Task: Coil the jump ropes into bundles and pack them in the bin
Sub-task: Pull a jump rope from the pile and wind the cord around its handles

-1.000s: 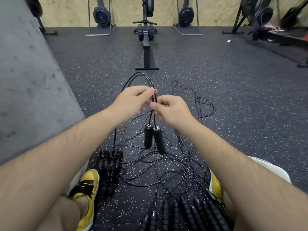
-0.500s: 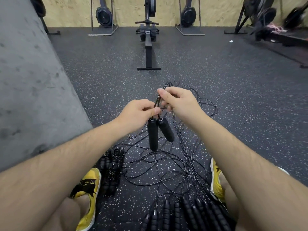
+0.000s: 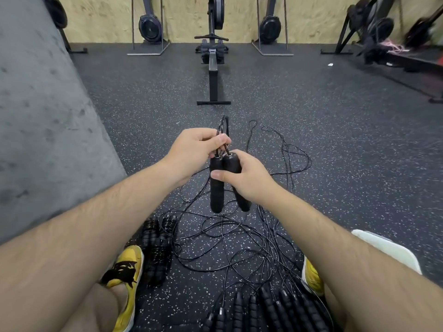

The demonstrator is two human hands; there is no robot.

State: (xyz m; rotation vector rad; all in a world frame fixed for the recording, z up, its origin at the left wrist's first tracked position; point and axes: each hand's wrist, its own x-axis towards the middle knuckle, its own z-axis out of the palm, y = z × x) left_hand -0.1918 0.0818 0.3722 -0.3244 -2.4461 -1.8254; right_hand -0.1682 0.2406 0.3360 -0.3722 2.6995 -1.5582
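1. Between the knees of a seated person, above a speckled rubber floor [image 3: 335, 164], a black jump rope [image 3: 217, 200] is held up in both hands.
2. The doubled cord is pinched by the left hand [image 3: 194, 152] just above the handle tops, thumb pressed against curled fingers. A narrow loop of cord [image 3: 224, 122] stands up behind the knuckles.
3. The two foam handles [image 3: 242, 203] are gripped side by side by the right hand [image 3: 249, 183]. Its thumb is laid across their fronts; the other fingers are hidden behind them.
4. A second ago the cord alone was pinched by both hands, the handles dangled free, and a wide loop rose above. Half a second ago the right hand was raised on the cord. Now that hand is brought down onto the handles and the loop is drawn small.
5. The rope is judged to be folded and gathered, with its handles secured. The coiling of this bundle seems part done, and nothing from it is packed yet.
6. A tangle of loose cords [image 3: 239, 238] is spread on the floor below the hands.
7. Coiled bundles [image 3: 155, 250] are stacked beside a yellow shoe [image 3: 127, 267], and a row of spare handles [image 3: 275, 312] lies at the bottom edge.
8. A white container [image 3: 388, 250], probably the bin, is partly hidden behind the right forearm.
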